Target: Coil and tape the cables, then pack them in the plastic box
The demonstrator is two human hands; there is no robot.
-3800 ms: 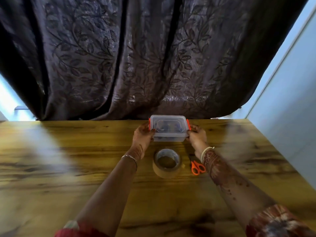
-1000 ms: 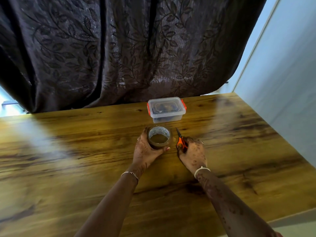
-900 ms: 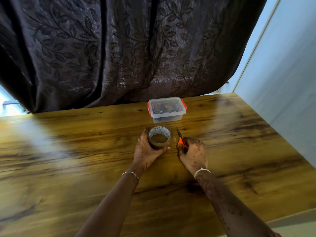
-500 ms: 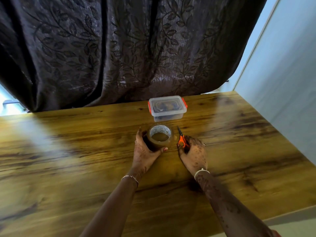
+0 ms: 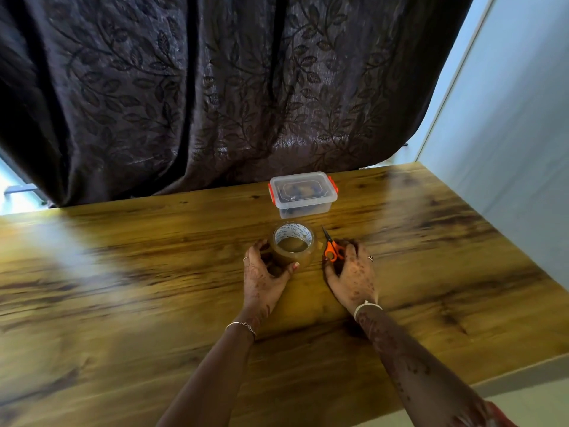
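A clear plastic box (image 5: 303, 194) with orange side clips stands on a wooden table (image 5: 123, 288), its lid on. Dark shapes show through the lid, too blurred to make out. Directly behind the box hangs a dark curtain (image 5: 215, 87) with a leaf pattern; to the right of the box, well apart from it, rises a pale wall (image 5: 508, 134).

Just in front of the box, nearer the person, a roll of brown tape (image 5: 294, 248) sits on the table, its hole facing up. The left hand (image 5: 264, 278) holds the roll, thumb and fingers curled round its near side. In front of the box and slightly to its right, just beside the roll, lie small scissors (image 5: 331, 249) with orange handles, blades pointing back toward the box. The right hand (image 5: 351, 275) rests palm down on them, fingers curled over the handles and gripping them.
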